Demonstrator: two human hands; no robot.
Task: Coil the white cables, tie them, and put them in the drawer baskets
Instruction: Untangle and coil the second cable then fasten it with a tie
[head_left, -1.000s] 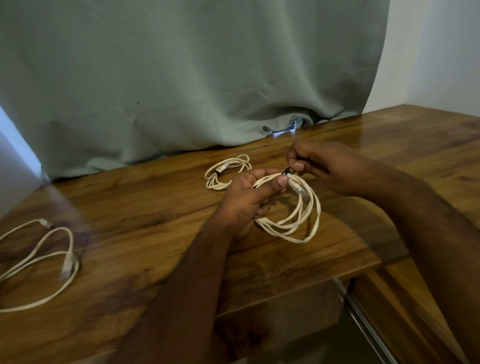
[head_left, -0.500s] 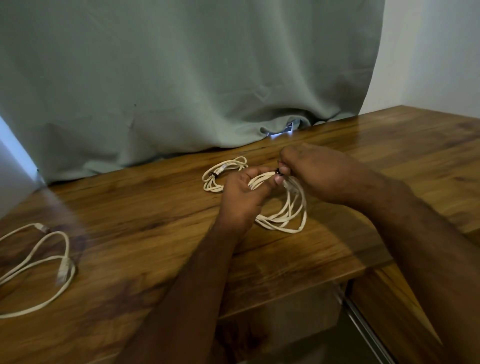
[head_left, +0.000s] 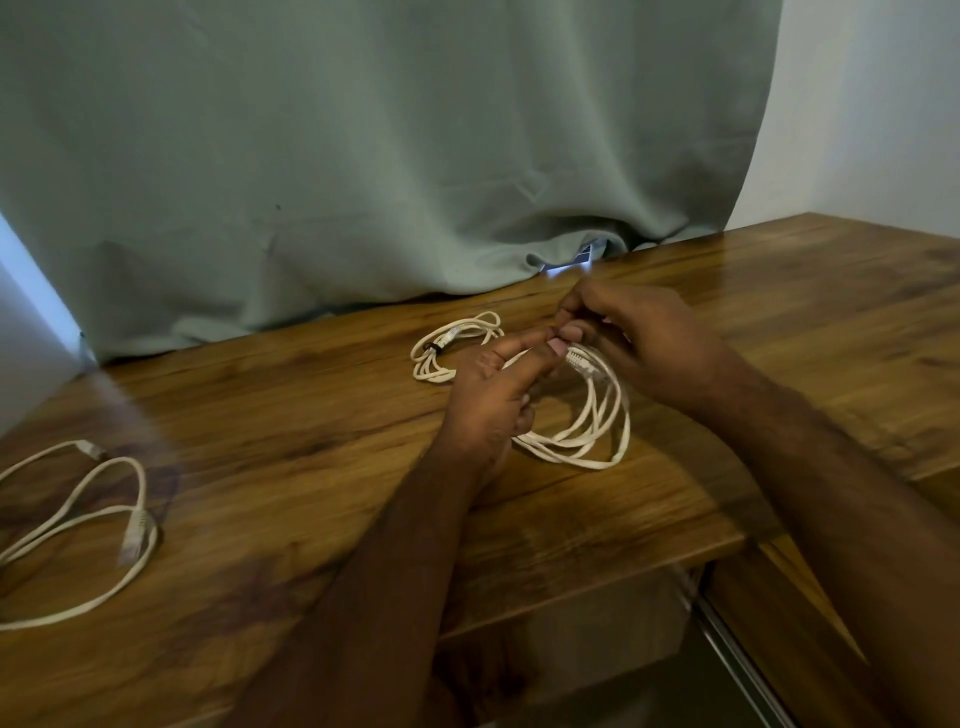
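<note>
Coils of white cable are seen on a wooden desk (head_left: 311, 415), and all places are given from the coiled cable (head_left: 587, 415) held at the desk's middle. That coiled cable is gripped at its top by both hands: the left hand (head_left: 493, 395) is closed around the strands, its thumb pressed along them, while the right hand (head_left: 644, 343) is pinched shut at the same spot, beside a clear plug (head_left: 579, 361) at the cable's end. The lower loops are draped onto the desk surface. What the right fingertips pinch besides the cable cannot be told, as they are blurred. Just beyond and to the left of the held coil, a smaller tied coil (head_left: 452, 348) is laid flat, bound by a dark band. Well to the left, near the desk's edge, a loose cable (head_left: 104, 519) is spread in open loops, untied. Behind all of these, a grey-green curtain (head_left: 363, 156) is hung down to the desk. Below and to the right, an opened drawer (head_left: 597, 649) is partly seen; its contents cannot be made out.
</note>
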